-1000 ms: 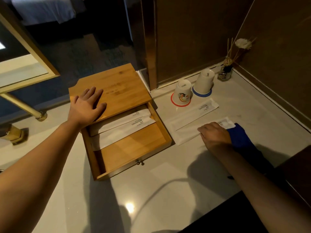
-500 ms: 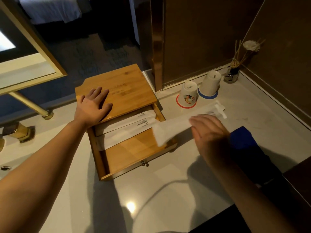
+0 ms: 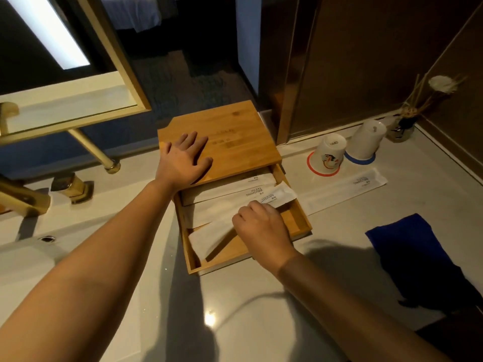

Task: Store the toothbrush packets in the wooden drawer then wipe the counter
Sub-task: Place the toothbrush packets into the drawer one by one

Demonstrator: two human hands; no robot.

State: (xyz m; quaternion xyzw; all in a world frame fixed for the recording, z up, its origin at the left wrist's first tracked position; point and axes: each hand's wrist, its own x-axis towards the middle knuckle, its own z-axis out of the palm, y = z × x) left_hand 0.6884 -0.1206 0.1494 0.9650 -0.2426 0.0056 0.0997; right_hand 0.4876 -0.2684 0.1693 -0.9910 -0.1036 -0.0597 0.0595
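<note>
Your pale counter (image 3: 261, 322) and what it carries.
Wooden box (image 3: 219, 142) under your left hand (image 3: 183, 163); packet (image 3: 345, 190), cups (image 3: 329, 155) and blue cloth (image 3: 407, 246) beyond your right hand (image 3: 261, 228).

wooden box (image 3: 222, 137) at counter (image 3: 261, 322) back edge, mid; drawer (image 3: 298, 223) pulled out toward front | three packets (image 3: 224, 192) in drawer; nearest one slanted | fourth packet (image 3: 345, 188) on counter right of drawer | two cups (image 3: 330, 152) behind it | cloth (image 3: 407, 246) near right edge | faucet (image 3: 23, 197) left
</note>
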